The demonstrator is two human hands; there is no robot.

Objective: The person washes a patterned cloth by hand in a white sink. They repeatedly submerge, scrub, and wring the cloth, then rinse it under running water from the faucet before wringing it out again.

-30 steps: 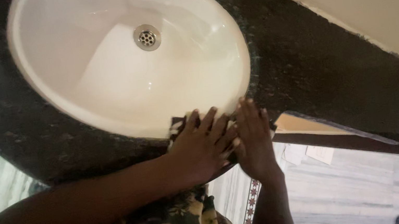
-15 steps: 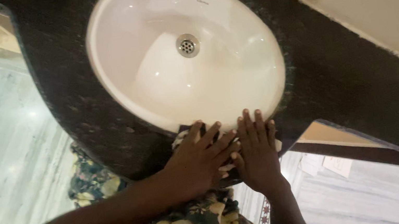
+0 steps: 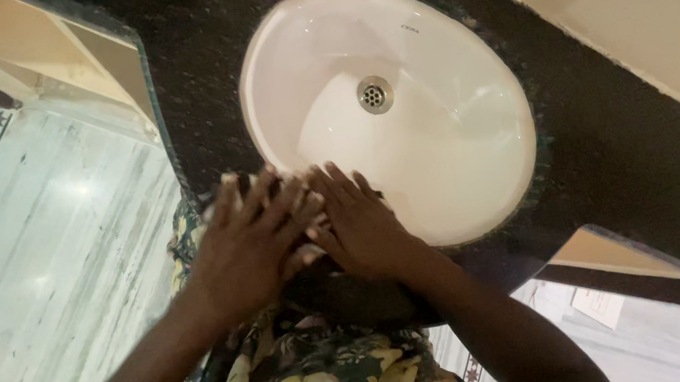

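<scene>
At oval glossy sink (image 3: 444,166) rim: left hand (image 3: 254,244), right hand (image 3: 358,224) flat.

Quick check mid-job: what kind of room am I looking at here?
Most likely a bathroom or washroom: a white oval sink with a metal drain is set in a dark speckled stone counter, above a pale marble-like floor.

Left hand (image 3: 249,245) flat, fingers (image 3: 292,202) spread, overlapping right hand (image 3: 359,228), palms down, both forearms extended fwd.

Warm dim light; glare on floor (image 3: 49,225); fingertips blurred.
</scene>
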